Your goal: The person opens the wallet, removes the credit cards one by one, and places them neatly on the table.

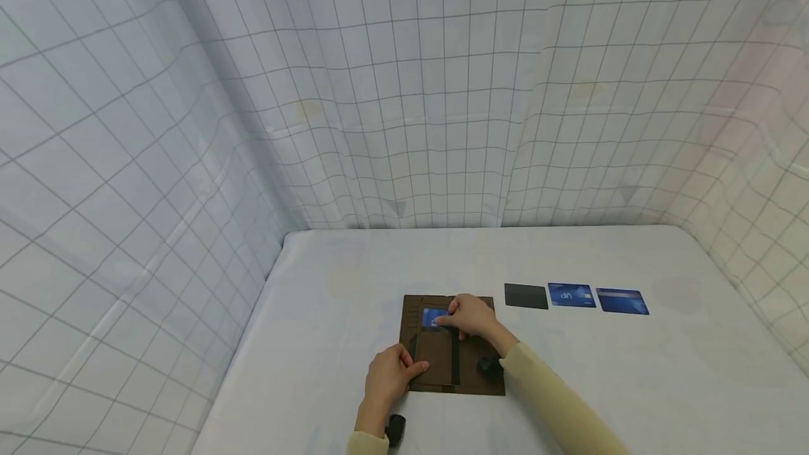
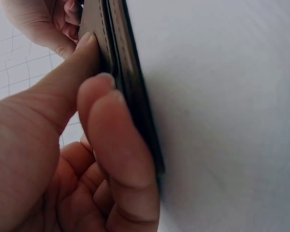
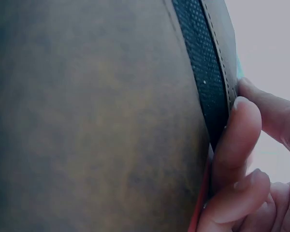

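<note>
A brown wallet (image 1: 433,357) lies opened out on the white table, a dark strip (image 1: 455,357) running down its middle. In its upper left part a blue card (image 1: 430,316) shows, partly covered by my right hand (image 1: 474,316). That hand pinches at the card, one digit lying across its face; in the right wrist view, its fingers (image 3: 239,140) are bent beside the dark strip. My left hand (image 1: 389,372) grips the wallet's lower left edge. In the left wrist view its thumb (image 2: 89,41) presses the stitched leather, the other fingers curled at the edge.
To the right of the wallet lie a dark grey card (image 1: 526,296), a blue VIP card (image 1: 571,295) and a blue striped card (image 1: 622,301) in a row. White gridded curtains (image 1: 442,90) stand behind the table and along both sides.
</note>
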`<state>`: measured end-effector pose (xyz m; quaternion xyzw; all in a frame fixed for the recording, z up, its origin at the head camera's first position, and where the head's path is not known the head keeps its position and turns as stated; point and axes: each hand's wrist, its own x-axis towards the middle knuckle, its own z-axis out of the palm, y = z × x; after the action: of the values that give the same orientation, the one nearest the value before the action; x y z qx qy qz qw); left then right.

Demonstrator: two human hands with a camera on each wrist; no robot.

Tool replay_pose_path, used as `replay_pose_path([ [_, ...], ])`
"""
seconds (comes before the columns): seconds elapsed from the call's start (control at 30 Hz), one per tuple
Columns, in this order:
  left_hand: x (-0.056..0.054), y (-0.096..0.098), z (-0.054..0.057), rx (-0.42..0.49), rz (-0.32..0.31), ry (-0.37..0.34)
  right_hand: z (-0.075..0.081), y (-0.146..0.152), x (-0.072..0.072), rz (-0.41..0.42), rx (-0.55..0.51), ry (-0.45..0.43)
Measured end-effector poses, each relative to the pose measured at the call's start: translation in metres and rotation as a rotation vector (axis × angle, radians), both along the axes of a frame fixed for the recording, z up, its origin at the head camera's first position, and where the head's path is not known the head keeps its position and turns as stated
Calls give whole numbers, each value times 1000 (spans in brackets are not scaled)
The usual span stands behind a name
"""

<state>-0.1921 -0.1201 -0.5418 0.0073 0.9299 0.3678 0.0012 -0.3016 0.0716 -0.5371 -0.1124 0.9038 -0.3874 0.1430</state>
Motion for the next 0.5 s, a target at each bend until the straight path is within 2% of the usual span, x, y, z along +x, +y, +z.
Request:
replay_pose_path([
  [0.37, -1, -1, -1, -5, 15, -7, -6, -2, -1, -57, -19, 68],
  [0.5, -1, -1, -1, -7, 14, -5, -11, -2, -2, -77, -71, 93],
])
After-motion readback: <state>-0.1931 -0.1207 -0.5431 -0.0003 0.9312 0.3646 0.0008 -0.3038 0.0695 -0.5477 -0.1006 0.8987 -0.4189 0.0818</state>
